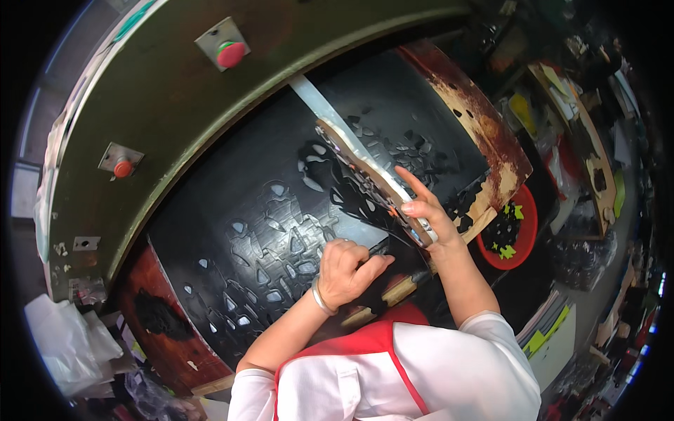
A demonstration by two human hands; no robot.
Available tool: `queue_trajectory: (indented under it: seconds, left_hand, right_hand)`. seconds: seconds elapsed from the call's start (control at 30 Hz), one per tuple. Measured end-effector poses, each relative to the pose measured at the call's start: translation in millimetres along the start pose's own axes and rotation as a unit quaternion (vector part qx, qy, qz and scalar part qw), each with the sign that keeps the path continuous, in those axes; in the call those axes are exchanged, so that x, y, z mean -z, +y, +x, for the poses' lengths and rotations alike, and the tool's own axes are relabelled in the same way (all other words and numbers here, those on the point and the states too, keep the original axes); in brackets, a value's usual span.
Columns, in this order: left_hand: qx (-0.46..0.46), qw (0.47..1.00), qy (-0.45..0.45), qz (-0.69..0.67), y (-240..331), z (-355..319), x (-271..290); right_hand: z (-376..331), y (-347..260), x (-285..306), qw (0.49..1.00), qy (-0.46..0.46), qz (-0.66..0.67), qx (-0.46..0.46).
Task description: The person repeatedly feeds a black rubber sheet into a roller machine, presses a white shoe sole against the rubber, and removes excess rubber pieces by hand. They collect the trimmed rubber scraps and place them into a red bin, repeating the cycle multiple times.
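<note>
My right hand (437, 219) grips the near end of a thin wooden cutting die (372, 181), tilted up on its long edge. Metal blades and dark bits show along the die's left face. Beneath it a black sheet (210, 203) covers the work surface, with many small cut shapes pressed into it. Just left of the die's near end, my left hand (345, 272) has its fingers curled and its thumb pointing right, low over the sheet's near edge. Whatever lies under those curled fingers is hidden. A pale strip (316, 102) runs along the die's right side.
A green machine beam (161, 98) with red push buttons (230, 54) spans the far left. A red bowl (530, 245) of black and yellow-green scraps stands at right, beside a worn red-brown board (484, 133). Clear plastic bags (70, 344) lie at the lower left.
</note>
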State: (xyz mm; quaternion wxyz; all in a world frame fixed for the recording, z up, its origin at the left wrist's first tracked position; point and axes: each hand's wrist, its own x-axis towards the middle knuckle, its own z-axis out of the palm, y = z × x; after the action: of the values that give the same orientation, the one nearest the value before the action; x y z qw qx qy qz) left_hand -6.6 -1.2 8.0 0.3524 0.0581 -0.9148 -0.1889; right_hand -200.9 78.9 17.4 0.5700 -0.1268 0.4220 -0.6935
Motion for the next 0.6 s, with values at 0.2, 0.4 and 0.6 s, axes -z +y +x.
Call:
queue_trajectory:
  seconds: [0.2,0.4,0.6]
  left_hand:
    - [-0.076,0.993,-0.068,0.055,-1,37,-3]
    - [0.113,0.980,-0.088,-0.137,-10,2,-1]
    - [0.496,0.797,0.081,-0.334,-52,15,4]
  right_hand:
    - [7,5,5,0.997,0.022,0.073,-0.001]
    - [-18,-9,39,0.952,0.136,-0.199,0.187]
    - [-38,-6,67,0.565,0.337,-0.729,0.188]
